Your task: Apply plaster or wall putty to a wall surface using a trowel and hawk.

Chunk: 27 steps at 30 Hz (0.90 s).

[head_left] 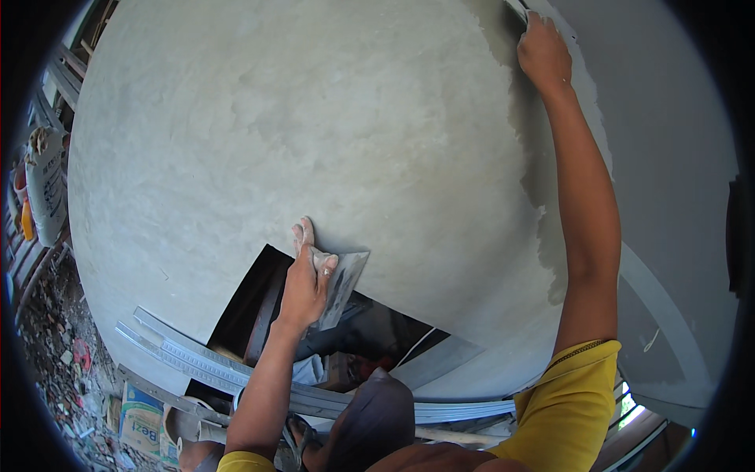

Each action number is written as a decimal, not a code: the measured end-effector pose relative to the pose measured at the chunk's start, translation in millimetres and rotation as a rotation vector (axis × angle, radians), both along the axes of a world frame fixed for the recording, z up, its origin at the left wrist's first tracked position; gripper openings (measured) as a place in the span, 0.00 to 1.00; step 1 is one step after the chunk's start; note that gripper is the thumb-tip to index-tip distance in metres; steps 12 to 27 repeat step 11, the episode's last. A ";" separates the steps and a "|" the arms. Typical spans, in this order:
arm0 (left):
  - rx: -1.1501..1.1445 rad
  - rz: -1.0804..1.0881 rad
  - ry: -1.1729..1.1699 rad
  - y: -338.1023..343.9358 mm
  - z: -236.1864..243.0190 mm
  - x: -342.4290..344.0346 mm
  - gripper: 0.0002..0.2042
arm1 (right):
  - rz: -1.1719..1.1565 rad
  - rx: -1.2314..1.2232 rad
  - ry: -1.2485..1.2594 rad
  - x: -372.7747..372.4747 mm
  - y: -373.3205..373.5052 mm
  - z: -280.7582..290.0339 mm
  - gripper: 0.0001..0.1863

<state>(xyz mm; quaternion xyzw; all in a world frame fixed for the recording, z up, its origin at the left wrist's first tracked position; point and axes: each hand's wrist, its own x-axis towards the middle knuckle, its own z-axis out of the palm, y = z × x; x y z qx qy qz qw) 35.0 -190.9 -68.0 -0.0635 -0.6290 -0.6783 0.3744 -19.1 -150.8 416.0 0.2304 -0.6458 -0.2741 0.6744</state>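
Note:
A large grey plastered surface [314,141] fills the middle of the head view. My left hand [303,291] is closed on a broad metal putty knife [344,287], its thumb and fingers smeared with putty. The blade is held over the corner of a dark cut-out opening [393,326]. At the upper right, my right arm is stretched out far. My right hand [544,53] is closed on a thin flat-bladed tool [519,8], mostly hidden by the hand and the frame's edge. It is beside a darker, damp-looking strip of putty [525,118] along the surface's right side.
A smooth grey panel [668,102] adjoins on the right. Metal profiles [189,358] run along the lower edge, near my leg [381,417]. Lower left are a printed sack [140,421] and rubble [71,362]; a white container [47,185] stands at far left.

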 end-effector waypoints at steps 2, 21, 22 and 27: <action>-0.001 -0.034 0.025 -3.0 -2.3 -0.2 0.35 | -0.003 0.074 0.071 -17.3 4.9 -14.3 0.16; -0.038 0.048 0.087 -0.8 -9.3 -8.9 0.35 | -0.066 0.162 -0.107 14.5 4.4 -109.2 0.24; -0.038 0.048 0.087 -0.8 -9.3 -8.9 0.35 | -0.066 0.162 -0.107 14.5 4.4 -109.2 0.24; -0.038 0.048 0.087 -0.8 -9.3 -8.9 0.35 | -0.066 0.162 -0.107 14.5 4.4 -109.2 0.24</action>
